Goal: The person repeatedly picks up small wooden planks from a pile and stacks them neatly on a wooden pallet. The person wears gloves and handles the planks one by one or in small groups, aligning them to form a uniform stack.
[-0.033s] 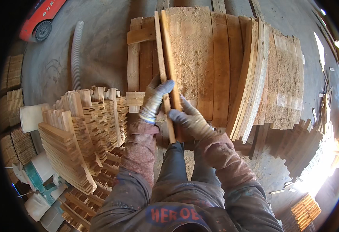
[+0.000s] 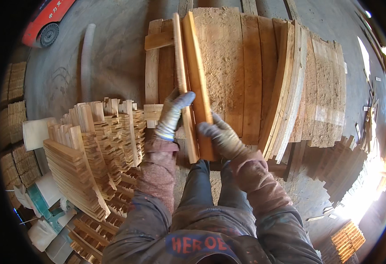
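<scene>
Over the left part of the plank bench (image 2: 223, 53) in front of me, a gloved left hand (image 2: 172, 112) pinches one narrow board (image 2: 181, 66) between thumb and fingers, while the gloved right hand (image 2: 223, 137) clasps a second board (image 2: 198, 66) just beside it, thumb across its face. Both run from near the bench's far edge out past its near edge; I can't tell from here whether they touch the top. Long strips (image 2: 285, 88) lie toward the right edge, and stacked wood pieces (image 2: 72, 171) stand off the near left corner.
</scene>
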A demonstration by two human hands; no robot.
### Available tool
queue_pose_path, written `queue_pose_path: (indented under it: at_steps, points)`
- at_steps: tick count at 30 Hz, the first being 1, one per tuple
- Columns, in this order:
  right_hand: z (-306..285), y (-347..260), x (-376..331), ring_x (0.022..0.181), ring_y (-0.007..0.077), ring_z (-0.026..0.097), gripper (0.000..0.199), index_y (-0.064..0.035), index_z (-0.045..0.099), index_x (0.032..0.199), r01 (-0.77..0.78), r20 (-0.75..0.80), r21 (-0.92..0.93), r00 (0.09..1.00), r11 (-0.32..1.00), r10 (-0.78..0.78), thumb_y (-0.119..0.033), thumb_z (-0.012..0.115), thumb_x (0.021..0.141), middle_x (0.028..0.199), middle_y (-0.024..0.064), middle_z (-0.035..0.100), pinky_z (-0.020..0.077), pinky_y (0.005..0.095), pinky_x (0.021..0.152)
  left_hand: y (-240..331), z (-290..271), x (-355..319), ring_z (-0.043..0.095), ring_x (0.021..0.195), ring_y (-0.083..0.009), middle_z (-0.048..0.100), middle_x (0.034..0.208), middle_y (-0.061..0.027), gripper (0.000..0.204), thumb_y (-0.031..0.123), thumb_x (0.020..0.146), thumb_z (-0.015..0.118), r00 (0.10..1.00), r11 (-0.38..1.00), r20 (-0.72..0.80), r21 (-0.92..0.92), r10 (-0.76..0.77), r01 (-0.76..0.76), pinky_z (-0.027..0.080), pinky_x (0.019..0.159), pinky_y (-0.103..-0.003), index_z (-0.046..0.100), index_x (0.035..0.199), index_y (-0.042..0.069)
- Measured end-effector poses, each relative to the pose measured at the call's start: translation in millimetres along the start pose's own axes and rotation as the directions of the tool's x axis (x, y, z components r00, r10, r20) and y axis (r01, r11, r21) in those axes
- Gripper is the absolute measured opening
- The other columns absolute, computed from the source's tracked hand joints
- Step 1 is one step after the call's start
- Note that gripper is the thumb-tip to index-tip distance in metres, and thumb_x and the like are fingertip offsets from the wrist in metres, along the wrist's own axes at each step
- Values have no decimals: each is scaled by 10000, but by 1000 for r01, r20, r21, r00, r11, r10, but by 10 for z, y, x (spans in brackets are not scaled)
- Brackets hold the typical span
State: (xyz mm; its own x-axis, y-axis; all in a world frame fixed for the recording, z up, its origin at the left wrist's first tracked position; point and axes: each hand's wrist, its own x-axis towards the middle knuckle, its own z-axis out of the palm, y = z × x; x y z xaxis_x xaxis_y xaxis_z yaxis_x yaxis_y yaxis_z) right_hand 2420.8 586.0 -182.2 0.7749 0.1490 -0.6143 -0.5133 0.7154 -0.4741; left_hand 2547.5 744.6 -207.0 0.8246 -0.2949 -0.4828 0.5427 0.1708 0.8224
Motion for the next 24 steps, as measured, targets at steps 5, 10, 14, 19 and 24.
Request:
queue_pose_path:
  at_steps: [5, 10, 14, 19, 24]
  points:
    - [-245, -75, -7, 996, 280, 720, 535, -21, 582, 1338, -165, 200, 191, 972, 968, 126, -207, 797, 885, 1162, 158, 713, 597, 408, 894, -260, -933, 89, 719, 888, -177, 741, 972, -85, 349, 280, 885, 773, 998, 975, 64, 218, 25, -38, 610, 835, -313, 724, 1109, 17]
    - [-376, -127, -9, 1035, 262, 702, 555, -16, 564, 1355, -143, 139, 71, 982, 987, 132, -182, 771, 867, 1170, 153, 707, 570, 415, 957, -266, -599, 157, 717, 863, -167, 739, 1039, -91, 367, 248, 879, 791, 999, 980, -7, 194, -41, 42, 605, 817, -301, 720, 1144, 4]
    - [-404, -109, 18, 980, 221, 704, 600, -26, 556, 1357, -174, 86, 24, 982, 985, 171, -172, 826, 841, 1140, 129, 715, 587, 389, 899, 179, -54, -95, 715, 931, -177, 735, 1087, -84, 419, 269, 885, 807, 996, 995, 24, 53, -84, 82, 593, 863, -296, 704, 1199, 11]
    - [-105, 151, 110, 1157, 228, 571, 1112, -33, 205, 1621, 88, 25, -198, 996, 976, -85, -162, 912, 772, 1324, 107, 588, 486, 307, 1003, -155, 135, 63, 600, 1181, -190, 646, 1262, -116, 702, 547, 915, 719, 998, 967, -27, 252, 57, -48, 518, 973, -286, 590, 1366, 25]
    - [-114, -142, -95, 909, 150, 600, 847, -18, 364, 1525, 79, -85, -288, 991, 954, -107, 8, 747, 770, 1072, 46, 619, 528, 288, 804, -36, 86, 497, 455, 1416, -280, 488, 1519, -224, 747, 503, 1001, 632, 965, 903, -261, 403, -41, 148, 420, 1141, -379, 443, 1506, -14]
